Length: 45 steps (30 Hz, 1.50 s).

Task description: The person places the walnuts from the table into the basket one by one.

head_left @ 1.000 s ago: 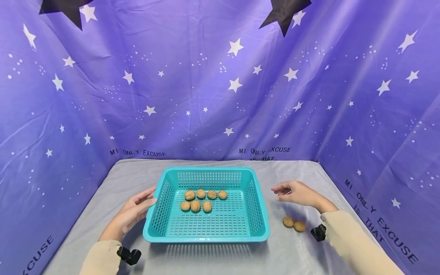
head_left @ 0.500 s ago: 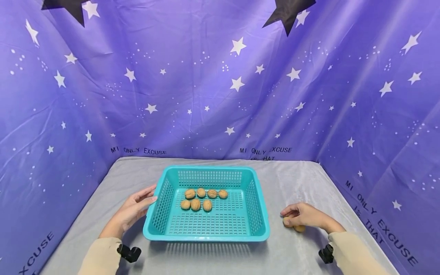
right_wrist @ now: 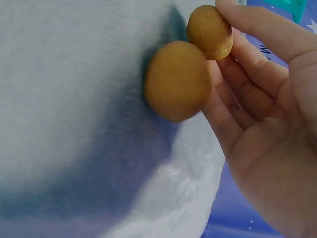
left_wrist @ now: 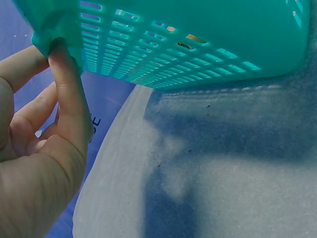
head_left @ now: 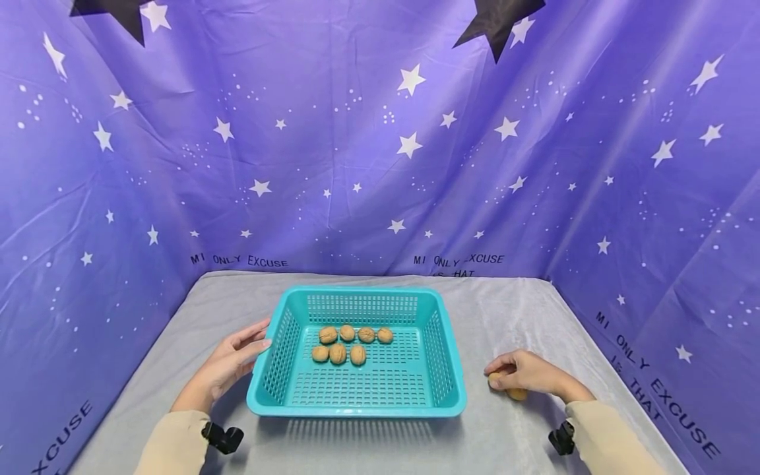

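A turquoise plastic basket (head_left: 356, 412) stands mid-table with several walnuts (head_left: 338, 354) in two rows on its slotted floor. My left hand (head_left: 228, 363) pinches the basket's left rim; in the left wrist view the thumb (left_wrist: 69, 94) lies against the rim's outer side. To the right of the basket, my right hand (head_left: 528, 374) pinches a walnut (right_wrist: 209, 32) between thumb and fingers. Close beside it a second walnut (right_wrist: 177, 82) lies on the cloth, partly covered by the hand in the head view.
Grey cloth (head_left: 499, 448) covers the table. Purple star-printed curtains (head_left: 356, 132) hang behind it and along both sides. A small black device (head_left: 222, 438) sits at the left wrist, and another black device (head_left: 561, 438) at the right.
My right hand has come down toward the near side onto the two loose walnuts and now pinches one of them. The left hand stays on the basket rim.
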{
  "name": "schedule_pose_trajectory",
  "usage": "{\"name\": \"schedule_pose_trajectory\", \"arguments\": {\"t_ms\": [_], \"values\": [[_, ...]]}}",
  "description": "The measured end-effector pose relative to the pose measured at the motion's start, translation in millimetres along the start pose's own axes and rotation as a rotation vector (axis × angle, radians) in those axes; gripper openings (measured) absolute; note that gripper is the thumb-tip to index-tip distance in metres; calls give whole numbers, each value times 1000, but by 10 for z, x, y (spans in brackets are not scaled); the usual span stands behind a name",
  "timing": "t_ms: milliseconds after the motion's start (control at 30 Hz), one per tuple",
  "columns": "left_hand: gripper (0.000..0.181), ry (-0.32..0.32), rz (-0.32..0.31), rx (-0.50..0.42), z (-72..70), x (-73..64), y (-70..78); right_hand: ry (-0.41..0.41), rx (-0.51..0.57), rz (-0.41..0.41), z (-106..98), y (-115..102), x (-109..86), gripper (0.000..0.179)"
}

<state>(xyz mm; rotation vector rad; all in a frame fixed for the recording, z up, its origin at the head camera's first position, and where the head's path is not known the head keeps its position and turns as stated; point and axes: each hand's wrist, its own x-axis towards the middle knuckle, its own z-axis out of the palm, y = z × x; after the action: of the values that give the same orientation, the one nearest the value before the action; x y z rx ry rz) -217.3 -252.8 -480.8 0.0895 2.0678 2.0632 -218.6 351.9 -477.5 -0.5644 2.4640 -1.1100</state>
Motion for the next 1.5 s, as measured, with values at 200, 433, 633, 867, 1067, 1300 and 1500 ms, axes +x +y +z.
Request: {"name": "schedule_pose_trajectory", "arguments": {"t_ms": [200, 433, 633, 867, 1067, 1300, 1500], "values": [[68, 4, -4, 1, 5, -8, -2, 16, 1, -2, -124, -147, 15, 34], [69, 13, -11, -2, 19, -7, 1, 61, -99, -78, -349, -470, 84, 37], [69, 13, -13, -7, 24, 1, 4, 114, -163, -126, -541, -800, 214, 35], [69, 11, -11, 3, 16, 17, 14, 122, -188, -143, -559, -1094, 375, 38], [69, 22, -22, 27, 6, 7, 29, 69, -154, -171, -446, -1304, 564, 41], [69, 12, -19, 13, -1, -7, 32, -24, -170, -253, -219, -1563, 905, 34], [69, 12, -15, 13, 1, -5, 32, -112, -185, -245, 68, -1709, 1230, 33]]}}
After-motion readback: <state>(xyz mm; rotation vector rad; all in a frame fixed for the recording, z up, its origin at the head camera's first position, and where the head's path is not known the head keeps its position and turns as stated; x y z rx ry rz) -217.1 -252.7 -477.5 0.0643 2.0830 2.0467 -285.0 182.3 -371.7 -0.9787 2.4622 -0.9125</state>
